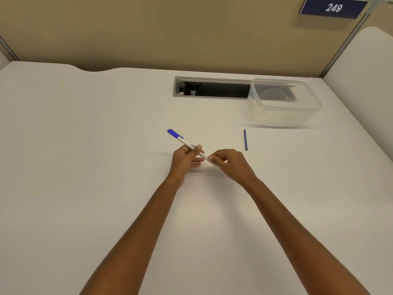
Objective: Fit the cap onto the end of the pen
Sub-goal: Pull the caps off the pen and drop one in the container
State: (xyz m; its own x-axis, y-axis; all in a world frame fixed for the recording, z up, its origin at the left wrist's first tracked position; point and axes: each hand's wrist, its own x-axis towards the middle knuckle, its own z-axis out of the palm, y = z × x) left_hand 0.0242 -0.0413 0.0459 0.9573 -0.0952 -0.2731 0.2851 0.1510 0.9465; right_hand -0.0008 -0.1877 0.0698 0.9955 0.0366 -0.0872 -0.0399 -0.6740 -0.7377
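We held the white pen (192,147) off the desk (85,145) in both hands, left hand (184,160) pinching mid-barrel, right hand (228,161) closed on the near end, blue cap (174,133) apparently already seated on the far end, well left of the clear plastic container (284,103), so fitting looked done.

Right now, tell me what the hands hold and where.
Both hold the pen: left hand at mid-barrel, right hand at the near end.

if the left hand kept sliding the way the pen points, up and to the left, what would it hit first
Nothing, as far as the picture shows. Beyond the left hand and the pen with its blue cap lies only bare table, then the back partition.
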